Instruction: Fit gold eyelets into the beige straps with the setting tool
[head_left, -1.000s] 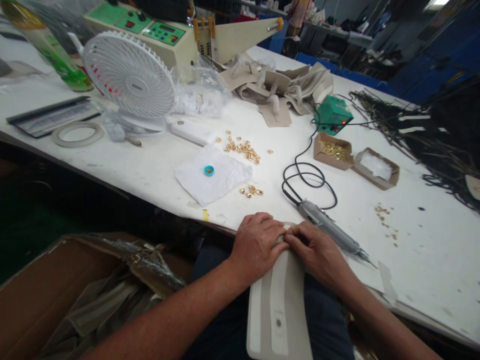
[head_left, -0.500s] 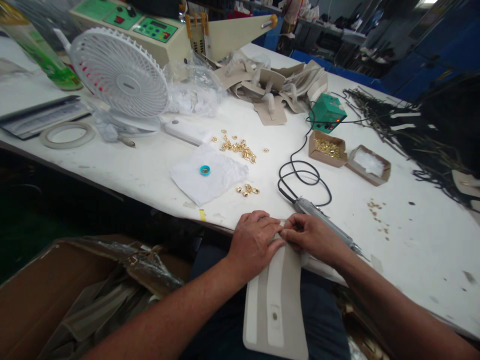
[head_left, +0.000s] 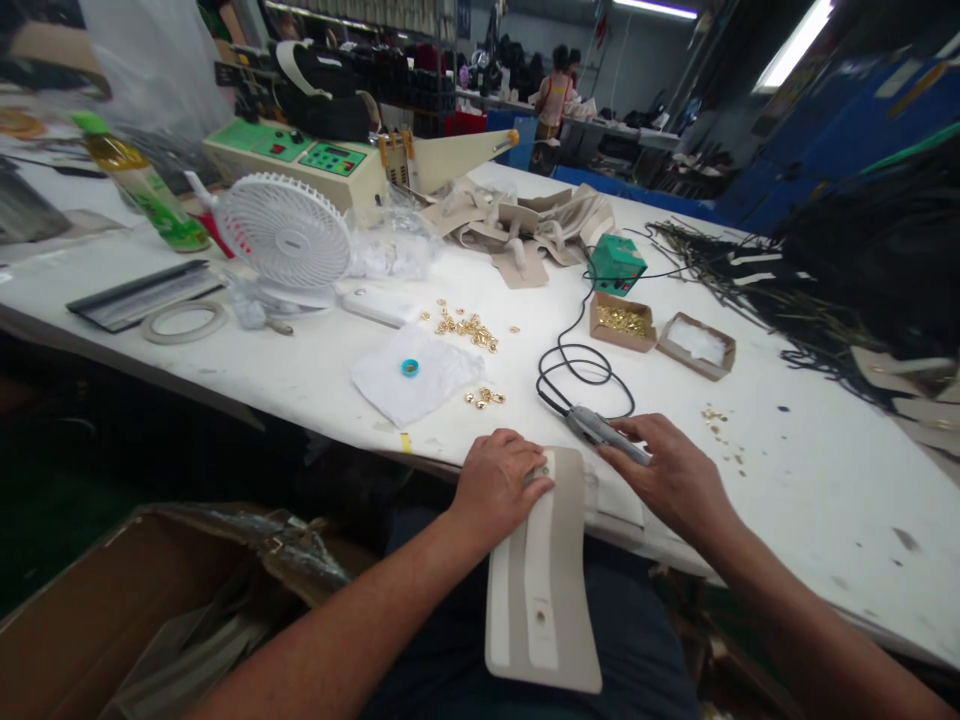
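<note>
The left hand (head_left: 499, 485) presses loosely bent fingers on the far end of the beige panel (head_left: 544, 590), whose length runs back from them over the lap. The right hand (head_left: 671, 480) clasps the grey driver (head_left: 600, 430) alongside.

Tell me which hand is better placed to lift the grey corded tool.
Right. The right hand lies over the grey corded tool, fingertips touching it, while the left hand rests on the beige strap piece.
</note>
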